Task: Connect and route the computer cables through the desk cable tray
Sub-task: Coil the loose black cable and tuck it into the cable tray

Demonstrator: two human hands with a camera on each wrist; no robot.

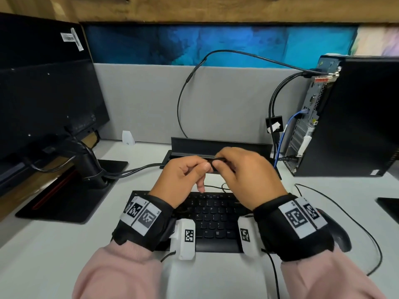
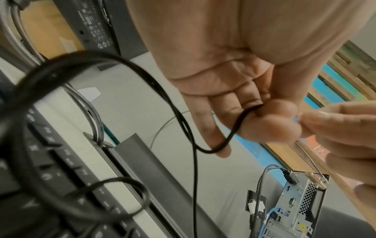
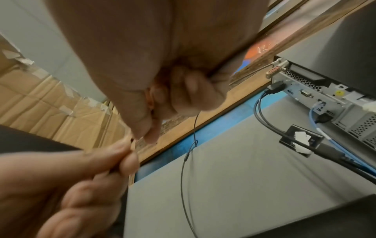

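Both grips, left hand [image 1: 183, 175] and right hand [image 1: 248, 169], pinch one black cable [image 2: 234, 133] above the keyboard [image 1: 216, 214], near the tray [image 1: 216, 145] at the table's back edge.

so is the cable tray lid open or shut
Open: the cable tray lid stands raised behind the slot, and monitor cables run into the opening at its left end.

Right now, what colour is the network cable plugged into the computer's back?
Blue. The network cable shows best in the head view, at the computer.
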